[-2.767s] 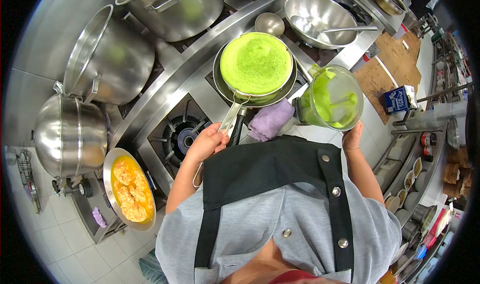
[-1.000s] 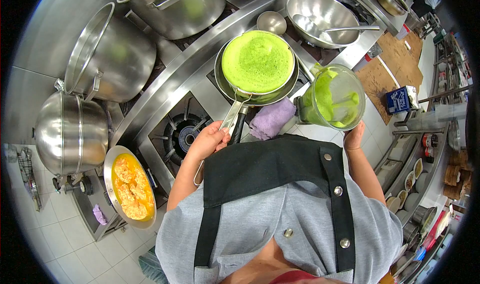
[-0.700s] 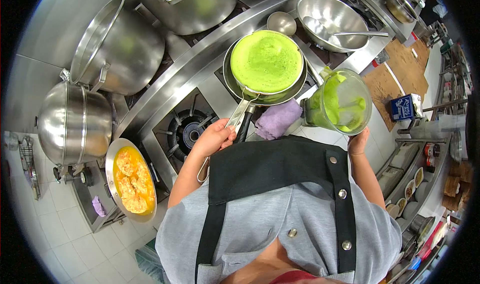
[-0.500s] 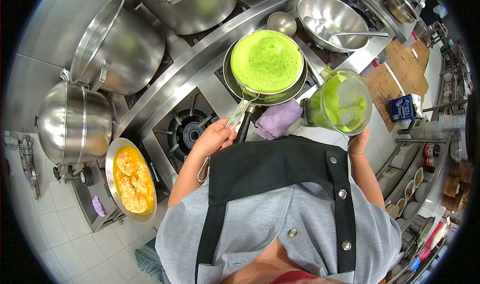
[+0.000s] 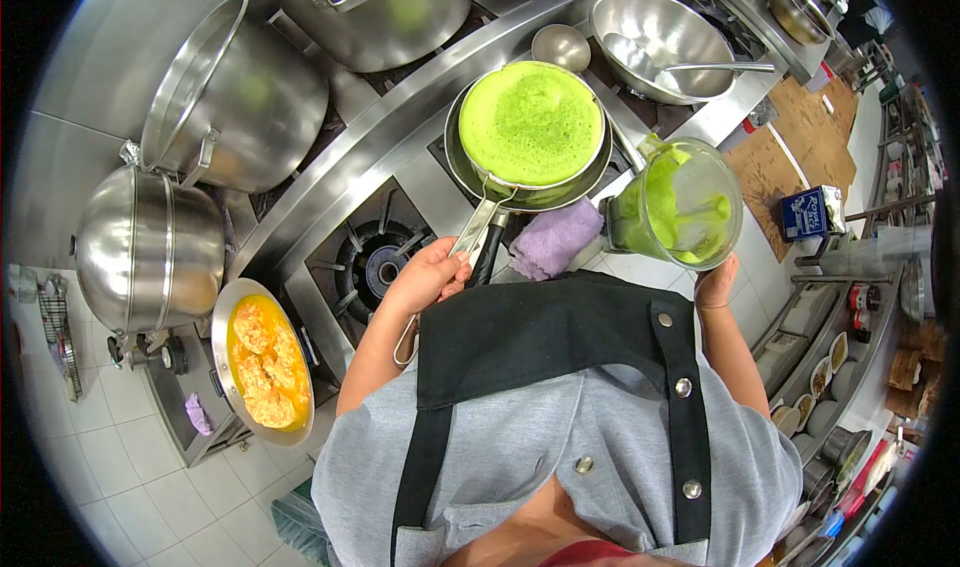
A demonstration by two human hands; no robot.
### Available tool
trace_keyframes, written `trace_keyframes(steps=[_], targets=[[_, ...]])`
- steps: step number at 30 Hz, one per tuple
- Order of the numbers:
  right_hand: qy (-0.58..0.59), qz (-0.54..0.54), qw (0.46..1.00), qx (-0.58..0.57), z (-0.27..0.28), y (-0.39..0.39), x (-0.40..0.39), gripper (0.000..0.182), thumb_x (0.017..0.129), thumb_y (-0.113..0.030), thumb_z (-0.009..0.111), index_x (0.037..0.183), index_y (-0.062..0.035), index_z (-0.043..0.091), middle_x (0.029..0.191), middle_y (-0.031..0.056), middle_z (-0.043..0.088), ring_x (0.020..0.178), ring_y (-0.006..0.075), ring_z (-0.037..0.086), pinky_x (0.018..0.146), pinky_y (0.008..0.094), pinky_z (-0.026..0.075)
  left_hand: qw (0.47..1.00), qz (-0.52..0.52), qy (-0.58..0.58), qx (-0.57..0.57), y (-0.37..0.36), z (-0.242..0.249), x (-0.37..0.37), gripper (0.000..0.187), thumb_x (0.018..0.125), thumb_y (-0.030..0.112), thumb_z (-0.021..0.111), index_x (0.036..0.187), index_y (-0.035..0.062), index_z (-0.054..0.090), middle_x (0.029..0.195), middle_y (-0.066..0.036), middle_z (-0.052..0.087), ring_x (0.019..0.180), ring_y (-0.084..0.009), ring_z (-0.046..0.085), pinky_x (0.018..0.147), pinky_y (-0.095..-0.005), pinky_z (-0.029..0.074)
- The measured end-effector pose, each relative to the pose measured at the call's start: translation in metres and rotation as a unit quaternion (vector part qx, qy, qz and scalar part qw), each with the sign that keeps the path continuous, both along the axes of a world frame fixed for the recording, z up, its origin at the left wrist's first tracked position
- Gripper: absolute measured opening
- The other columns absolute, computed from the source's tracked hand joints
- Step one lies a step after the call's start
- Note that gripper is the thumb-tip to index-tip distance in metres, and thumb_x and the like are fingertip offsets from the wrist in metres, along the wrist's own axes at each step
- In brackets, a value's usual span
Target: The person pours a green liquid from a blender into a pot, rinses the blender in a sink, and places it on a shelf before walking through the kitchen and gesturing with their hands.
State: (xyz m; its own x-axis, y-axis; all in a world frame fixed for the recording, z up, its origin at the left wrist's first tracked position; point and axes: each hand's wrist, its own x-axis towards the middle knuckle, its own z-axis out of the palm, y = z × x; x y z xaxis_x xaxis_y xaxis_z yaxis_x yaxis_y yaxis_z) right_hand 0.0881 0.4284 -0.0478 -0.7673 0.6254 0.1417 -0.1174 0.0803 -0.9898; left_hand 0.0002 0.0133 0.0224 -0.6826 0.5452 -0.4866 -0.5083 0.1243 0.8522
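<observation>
— Hands first: where are yours?
— Your left hand point(image 5: 425, 277) is wrapped round the steel strainer handle point(image 5: 470, 235), steadying the round strainer of green purée point(image 5: 530, 122) over the pan.
— And the right?
— Your right hand point(image 5: 712, 285) grips the clear blender jug point(image 5: 672, 202) from below at three o'clock, mouth tipped towards the strainer.

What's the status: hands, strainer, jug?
Left hand grips strainer handle; strainer full of green puree, over pan. Right hand holds blender jug. Purple cloth between them.
</observation>
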Motion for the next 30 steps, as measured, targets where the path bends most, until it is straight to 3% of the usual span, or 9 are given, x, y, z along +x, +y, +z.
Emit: trace_keyframes(steps=[2, 14, 18, 20, 26, 30], targets=[[-0.01, 0.015, 0.997, -0.076, 0.0, 0.002, 0.0, 0.038, 0.086, -0.037, 0.039, 0.062, -0.0082, 0.046, 0.051, -0.0023, 0.04, 0.043, 0.0059, 0.035, 0.04, 0.0211, 0.026, 1.0, -0.003, 0.006, -0.004, 0.0, 0.0, 0.0, 0.012, 0.09, 0.016, 0.041, 0.089, 0.0047, 0.045, 0.064, 0.001, 0.044, 0.046, -0.0035, 0.034, 0.041, -0.0157, 0.027], [-0.022, -0.002, 0.999, -0.024, 0.005, -0.002, -0.001, 0.038, 0.086, -0.035, 0.038, 0.062, -0.0077, 0.046, 0.05, -0.0016, 0.039, 0.043, 0.0066, 0.034, 0.04, 0.0214, 0.026, 1.0, 0.006, 0.001, -0.009, 0.002, 0.008, 0.0, 0.012, 0.089, 0.015, 0.041, 0.084, 0.0047, 0.043, 0.062, 0.001, 0.044, 0.044, -0.0034, 0.033, 0.039, -0.0159, 0.026], [-0.018, 0.008, 0.997, -0.069, 0.001, 0.001, 0.0, 0.037, 0.086, -0.035, 0.038, 0.062, -0.0075, 0.046, 0.049, -0.0018, 0.039, 0.042, 0.0066, 0.034, 0.04, 0.0215, 0.026, 1.0, 0.013, -0.009, -0.013, 0.003, 0.01, 0.001, 0.012, 0.089, 0.014, 0.041, 0.083, 0.0046, 0.043, 0.062, 0.001, 0.044, 0.044, -0.0034, 0.033, 0.039, -0.016, 0.026], [-0.024, 0.0, 1.0, 0.005, 0.008, -0.003, -0.001, 0.037, 0.086, -0.035, 0.039, 0.063, -0.0075, 0.046, 0.049, -0.002, 0.039, 0.042, 0.0066, 0.034, 0.04, 0.0217, 0.026, 1.0, 0.021, -0.018, -0.002, 0.003, 0.01, 0.001, 0.011, 0.089, 0.014, 0.041, 0.083, 0.0046, 0.043, 0.062, 0.0, 0.044, 0.044, -0.0033, 0.033, 0.039, -0.0162, 0.027], [-0.01, 0.01, 0.999, 0.031, 0.002, -0.001, 0.0, 0.037, 0.085, -0.036, 0.04, 0.062, -0.0074, 0.046, 0.049, -0.0015, 0.039, 0.042, 0.0069, 0.034, 0.04, 0.0216, 0.026, 1.0, 0.011, -0.022, 0.004, 0.005, 0.015, 0.0, 0.01, 0.089, 0.013, 0.041, 0.084, 0.0046, 0.043, 0.063, 0.001, 0.044, 0.043, -0.0034, 0.033, 0.038, -0.0162, 0.026], [-0.024, 0.044, 0.998, -0.038, 0.002, 0.006, 0.002, 0.038, 0.085, -0.036, 0.04, 0.062, -0.0071, 0.046, 0.049, -0.0011, 0.04, 0.043, 0.007, 0.035, 0.041, 0.0216, 0.026, 1.0, 0.01, -0.021, 0.001, 0.007, 0.018, 0.0, 0.01, 0.088, 0.013, 0.041, 0.086, 0.0045, 0.044, 0.063, 0.001, 0.044, 0.042, -0.0035, 0.033, 0.038, -0.0163, 0.026]])
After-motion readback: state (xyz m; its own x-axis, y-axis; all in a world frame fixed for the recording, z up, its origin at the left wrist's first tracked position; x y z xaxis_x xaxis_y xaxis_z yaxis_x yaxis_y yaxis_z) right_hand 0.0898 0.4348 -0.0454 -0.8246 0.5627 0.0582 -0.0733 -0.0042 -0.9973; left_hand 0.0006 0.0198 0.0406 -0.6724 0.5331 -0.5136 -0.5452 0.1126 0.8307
